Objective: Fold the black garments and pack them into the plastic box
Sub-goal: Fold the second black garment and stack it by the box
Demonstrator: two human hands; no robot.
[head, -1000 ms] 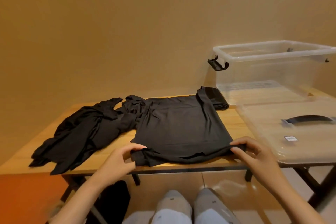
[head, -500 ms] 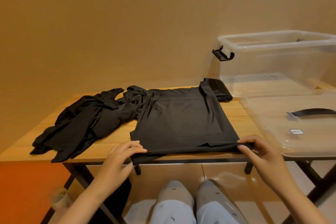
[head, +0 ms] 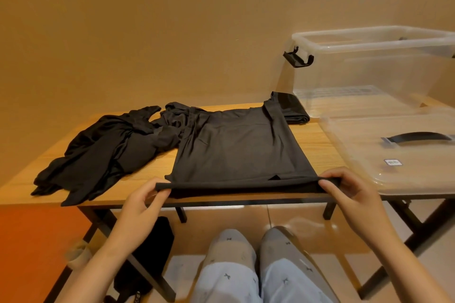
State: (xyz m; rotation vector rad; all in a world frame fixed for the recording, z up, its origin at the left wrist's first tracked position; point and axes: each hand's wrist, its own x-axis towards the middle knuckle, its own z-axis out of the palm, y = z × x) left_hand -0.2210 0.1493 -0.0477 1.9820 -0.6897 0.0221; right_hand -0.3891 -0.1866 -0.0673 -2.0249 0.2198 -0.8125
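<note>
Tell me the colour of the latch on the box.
Black: the latch shows in the head view.

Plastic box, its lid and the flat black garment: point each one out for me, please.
plastic box (head: 357, 74): head view, on its clear front wall.
lid (head: 357, 155): head view, on the bare clear top left of its handle.
flat black garment (head: 236, 150): head view, on the middle of its spread panel.

1. Small white sticker (head: 393, 162) on the clear lid (head: 357, 155), near right: dark marks, too small for me to read.
2. I can read no print on the plastic box (head: 369, 76), far right.
</note>
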